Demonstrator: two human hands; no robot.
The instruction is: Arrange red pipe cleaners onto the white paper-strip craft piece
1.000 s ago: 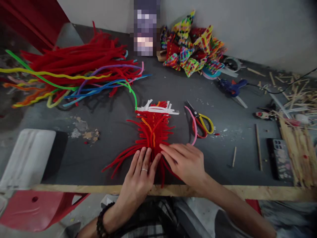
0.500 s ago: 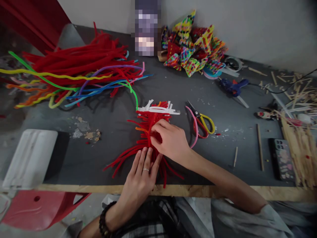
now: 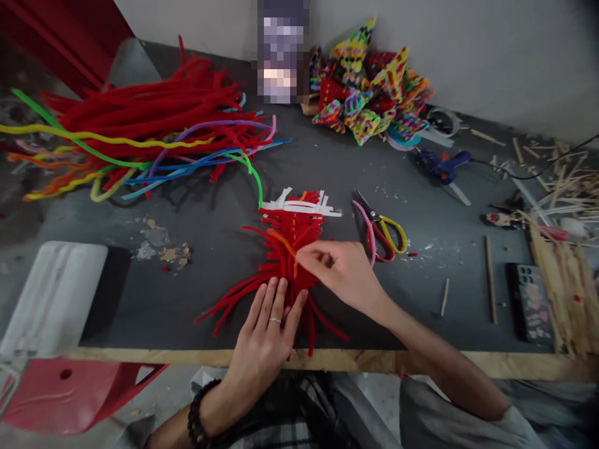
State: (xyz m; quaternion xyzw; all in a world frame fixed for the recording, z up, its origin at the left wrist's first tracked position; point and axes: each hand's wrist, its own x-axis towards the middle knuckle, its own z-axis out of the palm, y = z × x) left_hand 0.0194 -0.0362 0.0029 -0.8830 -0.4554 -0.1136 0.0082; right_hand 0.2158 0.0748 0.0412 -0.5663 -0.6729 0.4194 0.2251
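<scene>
A woven piece of red pipe cleaners (image 3: 278, 246) lies in front of me, its loose ends fanning toward the table's front edge. White tape strips (image 3: 302, 207) hold down its far end. Orange stitches run down its middle. My left hand (image 3: 264, 327) lies flat on the near strands with fingers stretched out. Over the right side of the weave, my right hand (image 3: 344, 271) pinches an orange pipe cleaner (image 3: 283, 242) between thumb and forefinger. To its right lie scissors (image 3: 386, 232) with one yellow and one red handle, and a pink pipe cleaner (image 3: 366, 224).
A heap of mostly red pipe cleaners (image 3: 154, 112) fills the back left. Colourful woven pieces (image 3: 369, 87) are piled at the back, near a blue glue gun (image 3: 442, 165). Wooden sticks (image 3: 559, 287) and a phone (image 3: 534, 302) lie right; a white case (image 3: 56, 299) stands left.
My right hand has moved right and slightly toward me, drawing the orange pipe cleaner across the red strands. My left hand stays pressed on the weave.
</scene>
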